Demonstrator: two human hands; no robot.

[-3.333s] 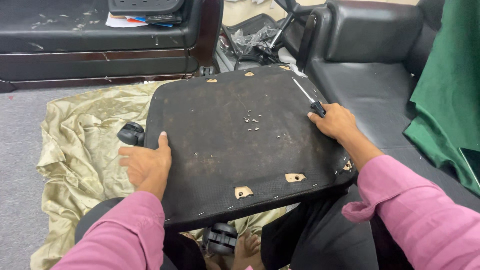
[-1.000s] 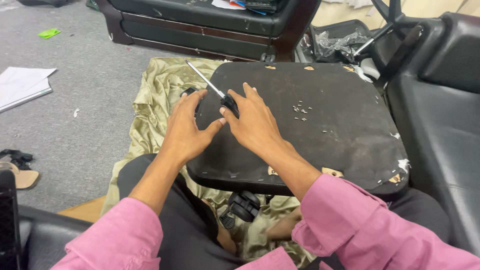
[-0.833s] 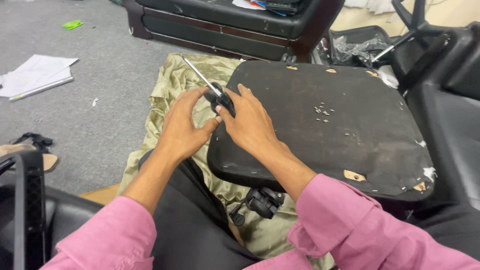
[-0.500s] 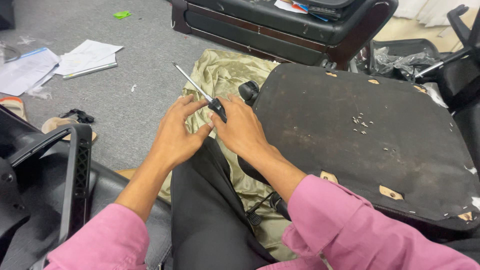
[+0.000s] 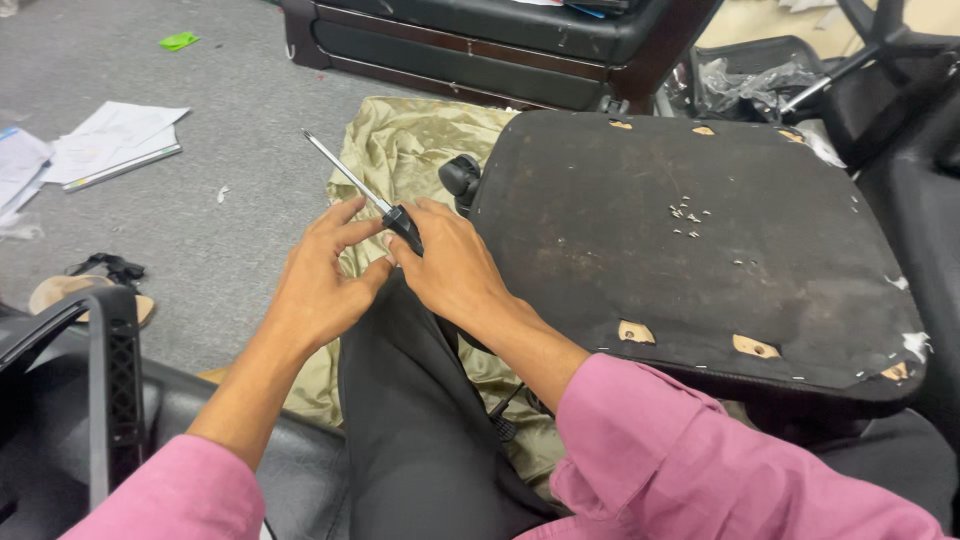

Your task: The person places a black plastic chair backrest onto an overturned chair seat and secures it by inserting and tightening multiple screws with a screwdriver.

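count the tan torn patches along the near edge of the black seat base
3: one left of the middle of the near edge of the seat base, one to its right, and one at the right corner. More may be hidden.
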